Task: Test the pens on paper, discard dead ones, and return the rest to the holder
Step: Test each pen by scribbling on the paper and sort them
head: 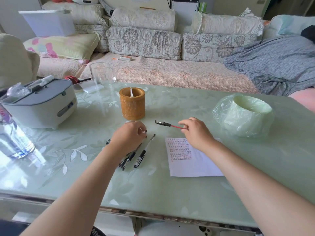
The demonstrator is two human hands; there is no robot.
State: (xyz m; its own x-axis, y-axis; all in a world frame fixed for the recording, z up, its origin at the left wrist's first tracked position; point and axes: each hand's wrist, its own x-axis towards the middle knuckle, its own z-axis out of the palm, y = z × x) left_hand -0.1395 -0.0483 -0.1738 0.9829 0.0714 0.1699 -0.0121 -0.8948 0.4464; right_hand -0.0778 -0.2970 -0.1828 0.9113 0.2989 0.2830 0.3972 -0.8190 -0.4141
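red pen (170,125) held near brown holder (132,106), black pens (142,155) lying beside marked paper (196,166).

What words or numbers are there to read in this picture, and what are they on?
No text here is clear enough to quote.
Paper: rows of red writing, too small to read.
Gray box: small blue oval logo, blurred.
Bottle: coloured label, cut off and blurred.
Small box on the sofa: orange marks, too small to read.

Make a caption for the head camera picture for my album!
Right hand pinches a red pen near the paper; left hand hovers over black pens.
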